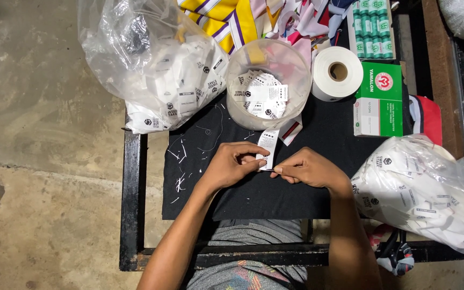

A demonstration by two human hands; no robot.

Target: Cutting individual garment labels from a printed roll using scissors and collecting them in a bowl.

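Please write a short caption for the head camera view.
Both hands, left hand and right hand, pinch a white label over black cloth.

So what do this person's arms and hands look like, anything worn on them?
Both hands are bare: the left hand and the right hand show no gloves, rings, watch or bracelets. The forearms are uncovered too, with no sleeves reaching into view as far as the picture shows.

**A:** Quick look at you from the head cam: both your arms are bare right up to where they leave view, no sleeves. Nothing on your left hand or your right hand, no gloves, rings or watch.

**B:** Yep. You're wearing grey fabric over the lap, plus a patch of multicoloured print at the bottom edge.
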